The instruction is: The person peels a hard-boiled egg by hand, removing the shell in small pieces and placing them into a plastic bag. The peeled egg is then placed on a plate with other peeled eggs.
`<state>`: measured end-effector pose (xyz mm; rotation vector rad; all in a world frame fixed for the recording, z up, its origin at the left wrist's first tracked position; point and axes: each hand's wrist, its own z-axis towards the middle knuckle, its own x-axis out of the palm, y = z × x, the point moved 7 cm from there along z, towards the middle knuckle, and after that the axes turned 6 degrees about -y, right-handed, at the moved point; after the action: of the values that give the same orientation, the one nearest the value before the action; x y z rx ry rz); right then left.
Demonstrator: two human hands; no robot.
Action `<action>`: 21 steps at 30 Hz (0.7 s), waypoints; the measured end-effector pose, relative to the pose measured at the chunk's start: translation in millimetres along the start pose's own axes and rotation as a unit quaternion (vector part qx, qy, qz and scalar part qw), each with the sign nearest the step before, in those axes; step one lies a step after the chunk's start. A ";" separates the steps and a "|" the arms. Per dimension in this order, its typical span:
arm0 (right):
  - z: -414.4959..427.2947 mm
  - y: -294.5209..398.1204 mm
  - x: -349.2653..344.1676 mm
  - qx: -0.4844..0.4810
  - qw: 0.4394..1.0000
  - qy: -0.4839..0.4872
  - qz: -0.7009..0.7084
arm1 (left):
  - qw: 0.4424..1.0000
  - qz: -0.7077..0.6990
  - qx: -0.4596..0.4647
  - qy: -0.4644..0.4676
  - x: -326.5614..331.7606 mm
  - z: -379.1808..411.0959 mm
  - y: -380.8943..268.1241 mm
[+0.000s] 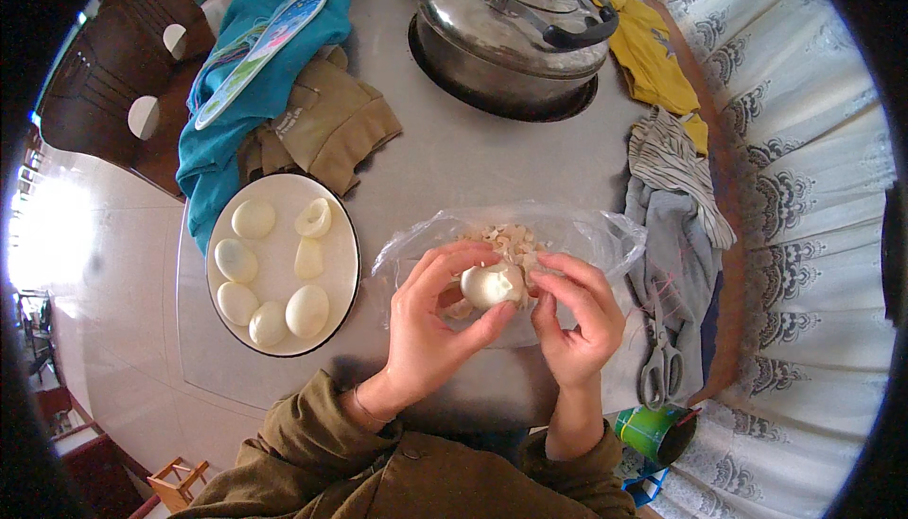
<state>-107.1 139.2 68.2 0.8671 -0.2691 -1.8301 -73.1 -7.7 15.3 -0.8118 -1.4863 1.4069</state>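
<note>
My left hand grips a partly peeled boiled egg between thumb and fingers. Its smooth white shows on the near side, while shell remains on the right. My right hand is bent at the egg's right side, fingertips close to the shell; whether they pinch a fragment is unclear. Beneath both hands spreads a clear plastic bag with broken eggshells on it. To the left, a white dark-rimmed plate bears several peeled eggs, a hollowed egg white and an egg-white piece.
A lidded steel pot stands at the table's far side. Teal cloth and a brown garment lie beyond the plate. On the right are yellow cloth, grey cloth and scissors, near a lace curtain.
</note>
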 end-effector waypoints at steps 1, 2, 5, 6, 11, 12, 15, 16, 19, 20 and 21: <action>1.5 3.5 1.4 -0.003 1.000 0.015 0.006 | 1.000 0.026 0.016 -0.009 -0.9 0.2 -2.2; 2.5 7.2 2.7 -0.005 0.999 0.029 0.013 | 0.998 0.053 0.032 -0.016 -1.8 0.6 -4.9; -0.8 10.4 4.7 -0.031 0.998 0.048 0.001 | 0.990 0.120 0.069 -0.033 -3.1 0.8 -12.6; -1.7 10.6 5.2 -0.044 0.998 0.045 -0.005 | 0.988 0.131 0.073 -0.038 -3.1 0.1 -14.3; -5.6 13.4 6.2 -0.120 0.990 0.032 -0.062 | 0.978 0.166 0.117 -0.047 -3.8 -1.7 -16.3; -6.5 14.0 6.3 -0.129 0.988 0.034 -0.071 | 0.977 0.170 0.125 -0.043 -4.0 -1.7 -15.6; -8.3 14.0 7.6 -0.147 0.985 0.042 -0.081 | 0.971 0.192 0.140 -0.038 -3.8 -1.0 -18.2; -8.7 14.1 8.1 -0.150 0.984 0.045 -0.082 | 0.968 0.201 0.144 -0.038 -3.6 -1.0 -19.1; -6.5 15.5 9.0 -0.120 0.988 0.058 -0.079 | 0.969 0.200 0.139 -0.043 -4.0 -1.6 -18.9; -7.2 15.1 9.0 -0.115 0.989 0.052 -0.079 | 0.969 0.201 0.140 -0.041 -3.9 -1.7 -18.8; -8.1 14.1 8.9 -0.110 0.990 0.046 -0.080 | 0.968 0.202 0.141 -0.038 -3.6 -1.5 -18.7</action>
<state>-93.3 127.0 66.3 0.8348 0.0627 -1.9180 -68.2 -13.0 33.0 -0.9184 -1.1759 1.9222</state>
